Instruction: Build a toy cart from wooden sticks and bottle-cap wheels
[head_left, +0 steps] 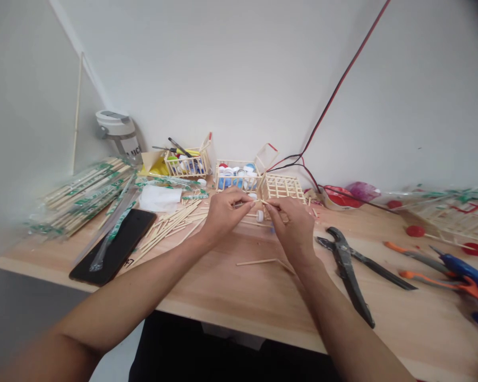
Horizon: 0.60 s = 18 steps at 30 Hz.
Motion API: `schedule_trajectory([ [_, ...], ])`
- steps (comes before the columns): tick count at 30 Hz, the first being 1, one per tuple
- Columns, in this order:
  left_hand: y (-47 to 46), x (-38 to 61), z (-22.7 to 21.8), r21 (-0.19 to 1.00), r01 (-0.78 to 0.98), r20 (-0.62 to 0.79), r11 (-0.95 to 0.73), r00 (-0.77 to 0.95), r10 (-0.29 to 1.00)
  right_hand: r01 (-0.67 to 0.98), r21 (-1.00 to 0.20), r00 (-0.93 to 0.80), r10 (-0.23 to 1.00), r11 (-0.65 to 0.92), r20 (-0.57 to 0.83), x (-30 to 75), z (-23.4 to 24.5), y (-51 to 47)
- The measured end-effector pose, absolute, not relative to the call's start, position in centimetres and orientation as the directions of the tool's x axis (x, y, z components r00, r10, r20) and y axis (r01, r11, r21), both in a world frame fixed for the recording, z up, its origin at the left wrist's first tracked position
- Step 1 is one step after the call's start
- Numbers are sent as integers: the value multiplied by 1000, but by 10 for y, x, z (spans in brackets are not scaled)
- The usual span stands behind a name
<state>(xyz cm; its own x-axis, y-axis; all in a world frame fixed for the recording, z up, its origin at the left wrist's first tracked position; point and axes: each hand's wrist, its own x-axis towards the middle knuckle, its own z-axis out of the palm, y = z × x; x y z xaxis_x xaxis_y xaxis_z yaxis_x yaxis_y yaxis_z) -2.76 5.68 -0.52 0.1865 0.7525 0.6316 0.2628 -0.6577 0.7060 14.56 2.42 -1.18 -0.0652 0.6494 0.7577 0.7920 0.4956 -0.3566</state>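
Note:
My left hand [226, 211] and my right hand [292, 220] meet above the middle of the table, fingertips nearly touching. Each pinches a short, thin wooden stick [258, 201]; whether it is one stick or two cannot be made out. Just behind them stand a small stick-built basket full of bottle caps [239, 182] and a stick lattice frame [283, 185]. A white cap [259, 216] lies below the fingertips. Left of my left hand, loose wooden sticks [171, 225] lie in a pile. A bent stick [258, 262] lies nearer to me.
Pliers [344, 265], orange-handled cutters [426, 260] and a blue glue gun [466, 273] lie at right. A phone [137, 233], wrapped stick packs [87, 193] and a lidded tumbler [121, 138] are at left. Red-black cable [334, 95] runs down the wall to the table.

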Motion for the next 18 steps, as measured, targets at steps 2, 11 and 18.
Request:
schedule_trajectory([
  [2, 56, -28, -5, 705, 265, 632, -658, 186, 752, 791, -363, -61, 654, 493, 754, 146, -12, 24],
  [11, 56, -28, -4, 702, 273, 637, -658, 172, 751, 793, -369, -60, 664, 485, 745, 145, -13, 24],
  [18, 56, -27, -5, 702, 278, 638, -656, 163, 752, 789, -376, -57, 667, 487, 743, 144, -14, 23],
])
